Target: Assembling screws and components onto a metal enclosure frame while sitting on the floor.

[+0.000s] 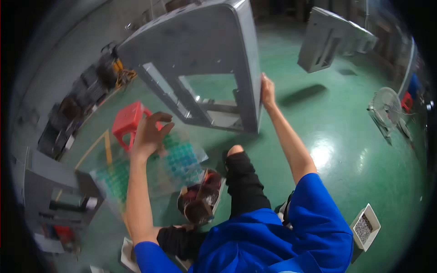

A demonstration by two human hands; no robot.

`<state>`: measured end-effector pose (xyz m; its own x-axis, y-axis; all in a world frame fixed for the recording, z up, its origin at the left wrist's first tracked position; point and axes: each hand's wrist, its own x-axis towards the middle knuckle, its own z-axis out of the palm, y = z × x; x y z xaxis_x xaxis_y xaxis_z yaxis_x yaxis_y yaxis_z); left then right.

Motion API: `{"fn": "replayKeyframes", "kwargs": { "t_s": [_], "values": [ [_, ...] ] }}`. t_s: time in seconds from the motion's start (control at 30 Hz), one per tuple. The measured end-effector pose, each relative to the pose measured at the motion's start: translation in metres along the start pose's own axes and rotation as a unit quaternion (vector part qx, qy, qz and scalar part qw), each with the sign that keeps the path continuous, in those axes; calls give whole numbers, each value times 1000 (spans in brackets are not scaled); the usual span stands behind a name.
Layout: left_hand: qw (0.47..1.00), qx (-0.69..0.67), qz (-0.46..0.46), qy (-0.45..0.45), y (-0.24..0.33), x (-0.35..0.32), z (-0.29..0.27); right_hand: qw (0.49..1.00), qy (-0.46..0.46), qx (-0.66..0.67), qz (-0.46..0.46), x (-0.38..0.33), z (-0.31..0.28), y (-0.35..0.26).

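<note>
The right hand [268, 93] touches the right side of a large grey metal housing with rectangular cutouts [205, 52] at far centre; I cannot tell whether it grips. The left hand [151, 134], fingers loosely open, appears beside a red plastic stool [127, 119]. A round grey fan [386, 105] stands far right.

Dim light overall; white glare sits on the glossy green painted floor [350, 182], nearer the body than the bare right hand [268, 91], and a soft shadow lies to that hand's right. The bare left hand [152, 132] looks shaded, slightly blurred; left of it, the background smears, curving toward blackness.
</note>
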<state>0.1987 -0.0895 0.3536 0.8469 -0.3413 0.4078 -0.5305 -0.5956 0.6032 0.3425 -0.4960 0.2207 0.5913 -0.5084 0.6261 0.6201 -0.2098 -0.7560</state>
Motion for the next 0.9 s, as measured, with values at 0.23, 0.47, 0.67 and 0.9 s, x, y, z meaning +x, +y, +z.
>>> {"fn": "replayKeyframes", "kwargs": {
  "t_s": [0.23, 0.47, 0.67, 0.9],
  "values": [
    [992, 33, -121, -28, -34, -38, 19, 994, 21, 32, 104, 3, -3, -20],
    [974, -83, -198, -69, -105, -93, 57, 964, 61, 42, 254, -26, -48, 43],
    [963, -117, -234, -61, -124, -126, 77, 935, 69, 36, 346, -64, -61, 72],
    [966, -136, -208, -63, -126, -130, 85, 953, 61, 70, 288, -55, -92, 73]
  ]
}}
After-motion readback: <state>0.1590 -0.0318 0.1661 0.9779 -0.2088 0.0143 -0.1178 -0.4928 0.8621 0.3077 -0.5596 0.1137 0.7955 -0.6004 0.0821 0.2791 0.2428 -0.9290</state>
